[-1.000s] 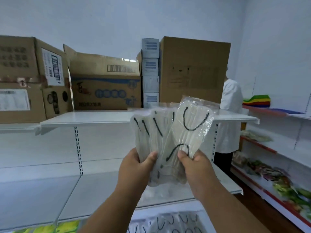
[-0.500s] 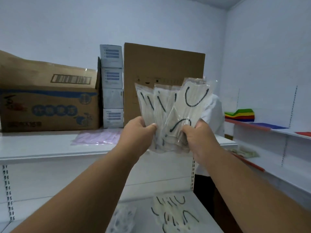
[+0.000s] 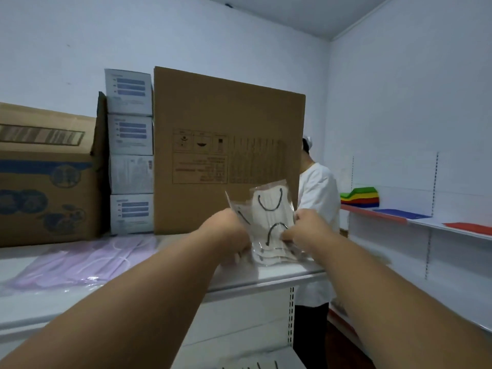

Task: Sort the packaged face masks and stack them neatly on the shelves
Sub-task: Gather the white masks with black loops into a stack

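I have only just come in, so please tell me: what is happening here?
A person is holding a bunch of packaged beige face masks with both hands, the left hand and the right hand, low over the white top shelf. Pink masks lie further left, before cardboard boxes.

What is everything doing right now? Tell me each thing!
Left hand: gripping the mask packets.
Right hand: gripping the mask packets.
White mask packets: sealed, upright, bottom edge at the top shelf.
Pink masks: lying flat.
Large cardboard box: closed, upright.
Small white boxes: stacked.
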The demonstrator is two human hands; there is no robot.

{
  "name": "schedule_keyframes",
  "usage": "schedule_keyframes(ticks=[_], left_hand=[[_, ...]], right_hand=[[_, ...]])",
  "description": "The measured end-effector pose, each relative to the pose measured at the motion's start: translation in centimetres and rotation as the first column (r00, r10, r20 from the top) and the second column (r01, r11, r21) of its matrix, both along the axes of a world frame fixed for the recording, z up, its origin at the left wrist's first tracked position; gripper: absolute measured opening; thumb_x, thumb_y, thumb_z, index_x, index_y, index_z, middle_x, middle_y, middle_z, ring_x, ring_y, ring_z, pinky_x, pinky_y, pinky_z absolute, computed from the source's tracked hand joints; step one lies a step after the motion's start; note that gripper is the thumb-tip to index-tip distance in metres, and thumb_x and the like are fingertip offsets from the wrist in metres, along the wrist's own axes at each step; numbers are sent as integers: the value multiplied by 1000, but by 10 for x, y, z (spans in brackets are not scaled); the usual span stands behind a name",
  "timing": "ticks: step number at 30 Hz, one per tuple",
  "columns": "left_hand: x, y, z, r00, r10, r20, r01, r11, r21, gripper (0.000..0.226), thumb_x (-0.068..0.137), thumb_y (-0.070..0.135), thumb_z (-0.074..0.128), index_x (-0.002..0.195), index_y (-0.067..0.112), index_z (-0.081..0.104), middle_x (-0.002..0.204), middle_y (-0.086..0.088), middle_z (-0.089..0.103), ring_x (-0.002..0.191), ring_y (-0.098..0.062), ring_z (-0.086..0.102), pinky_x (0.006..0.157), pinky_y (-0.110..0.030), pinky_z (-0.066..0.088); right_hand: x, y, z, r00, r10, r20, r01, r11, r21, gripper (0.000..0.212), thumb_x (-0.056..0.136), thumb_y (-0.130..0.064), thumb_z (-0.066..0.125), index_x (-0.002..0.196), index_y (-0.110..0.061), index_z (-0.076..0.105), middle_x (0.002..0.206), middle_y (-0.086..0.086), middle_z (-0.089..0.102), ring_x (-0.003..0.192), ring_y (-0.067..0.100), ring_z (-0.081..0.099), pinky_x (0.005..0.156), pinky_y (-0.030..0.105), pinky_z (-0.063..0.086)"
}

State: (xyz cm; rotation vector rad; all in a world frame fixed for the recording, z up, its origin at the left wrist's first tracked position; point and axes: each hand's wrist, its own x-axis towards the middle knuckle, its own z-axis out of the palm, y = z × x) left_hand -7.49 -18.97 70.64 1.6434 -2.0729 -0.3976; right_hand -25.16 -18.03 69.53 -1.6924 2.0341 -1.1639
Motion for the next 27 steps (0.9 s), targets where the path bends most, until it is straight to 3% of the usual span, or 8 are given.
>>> schedule_keyframes(ticks=[3, 6, 8, 13, 16, 19, 22, 27], left_hand=[[-4, -5, -5, 966, 37, 256, -35, 999, -13, 33, 70, 37, 62, 94, 15, 70, 88, -3, 69, 78, -23, 66, 64, -31, 54], [-5, 4, -2, 901, 242, 359, -162, 957, -239, 67, 78, 49, 70, 130, 15, 45, 118, -6, 54, 108, -27, 57, 83, -38, 50], [-11, 18, 1, 856, 308, 415, -138, 911, -390, 60, 86, 44, 67, 131, 17, 37, 124, -7, 45, 115, -28, 50, 89, -39, 46], [-22, 62, -2, 966, 145, 213, -25, 877, -481, 20, 91, 20, 54, 111, 23, 55, 106, 2, 52, 92, -18, 55, 80, -33, 52], [-14, 101, -18, 985, 169, 18, -126, 796, -592, 15, 90, 19, 54, 102, 27, 59, 98, 10, 54, 85, -12, 55, 75, -30, 52], [-4, 154, -57, 966, 216, -142, -255, 709, -657, 15, 85, 18, 61, 92, 31, 57, 89, 16, 53, 71, -5, 51, 58, -17, 41], [8, 200, -105, 955, 256, -152, -292, 708, -643, 22, 81, 16, 67, 96, 30, 58, 90, 17, 54, 66, -5, 49, 56, -15, 39], [31, 261, -174, 961, 274, -41, -239, 745, -623, 28, 76, 4, 73, 99, 18, 64, 90, 3, 62, 64, -16, 56, 54, -28, 46]], right_hand=[[1, -10, -7, 955, -41, -293, 67, 995, 77, 47, 76, -34, 78, 109, -17, 49, 102, 4, 60, 96, 25, 60, 86, 42, 55], [5, -5, -1, 864, -113, -491, 123, 992, -10, 39, 83, -30, 70, 107, -21, 41, 97, 4, 58, 93, 27, 58, 80, 41, 55], [5, -1, 5, 819, -115, -562, 84, 993, -82, 33, 86, -26, 68, 105, -22, 41, 97, 4, 57, 90, 26, 57, 80, 42, 54], [14, 28, 18, 842, 14, -540, -150, 966, -209, 20, 90, -36, 64, 96, -24, 48, 95, -2, 53, 88, 21, 54, 78, 39, 52], [19, 53, 12, 844, 82, -531, -301, 890, -341, 12, 93, -32, 58, 91, -25, 49, 84, -7, 48, 80, 15, 49, 67, 30, 45], [27, 80, -15, 795, 118, -595, -467, 745, -476, 11, 90, -27, 58, 85, -23, 49, 76, -6, 47, 71, 15, 48, 65, 33, 46], [42, 115, -49, 753, 207, -625, -594, 623, -509, 9, 86, -25, 63, 86, -20, 55, 76, -4, 51, 68, 17, 49, 63, 35, 46], [66, 182, -120, 740, 356, -571, -664, 522, -535, 11, 85, -25, 59, 90, -16, 63, 79, -3, 57, 70, 17, 52, 67, 32, 43]])
